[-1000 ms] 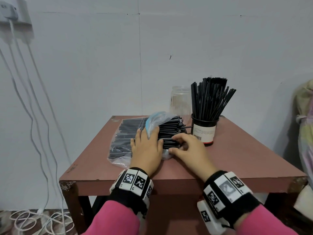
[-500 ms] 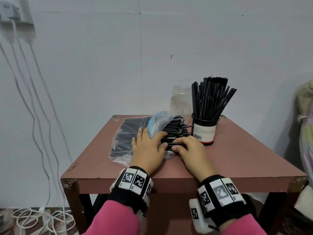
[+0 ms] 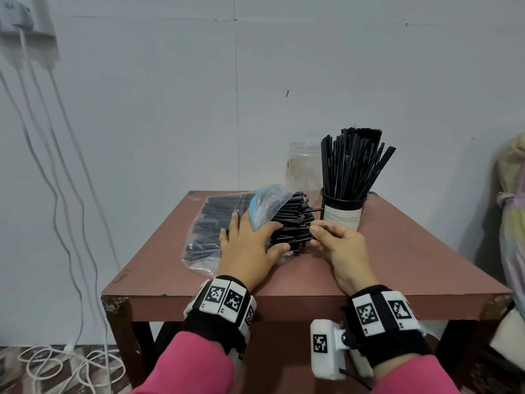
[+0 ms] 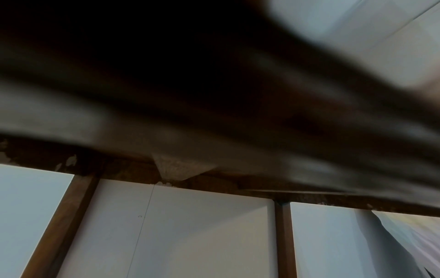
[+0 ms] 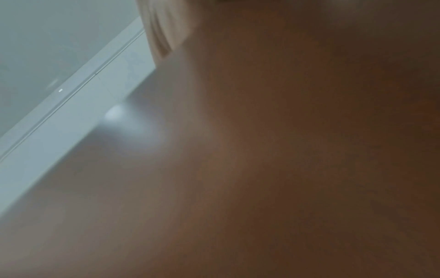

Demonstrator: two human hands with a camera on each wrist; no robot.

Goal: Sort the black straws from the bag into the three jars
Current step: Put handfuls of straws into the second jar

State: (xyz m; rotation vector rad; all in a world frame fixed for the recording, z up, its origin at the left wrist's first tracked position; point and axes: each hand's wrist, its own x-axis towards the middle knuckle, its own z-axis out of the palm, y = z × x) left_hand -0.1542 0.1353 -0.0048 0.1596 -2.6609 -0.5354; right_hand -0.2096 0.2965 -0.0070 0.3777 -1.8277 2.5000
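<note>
Two hands work on the reddish-brown wooden table [image 3: 383,260]. Head view: left hand [image 3: 245,251], fingers flat, presses the clear plastic bag of black straws [image 3: 227,220]; right hand [image 3: 338,245] pinches straw tips [image 3: 295,234] at the bag mouth. At 1 o'clock, straw-filled labelled jar [image 3: 343,216]; clear empty jar [image 3: 302,166] behind. Wrist views: blurred, fingers unreadable.

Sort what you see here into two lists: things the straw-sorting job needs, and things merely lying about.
Needed: bag of straws, left hand, right hand, pinched straw, jar holding straws, clear jar.

Lying about: white cables, wall socket, cloth bundle.
</note>
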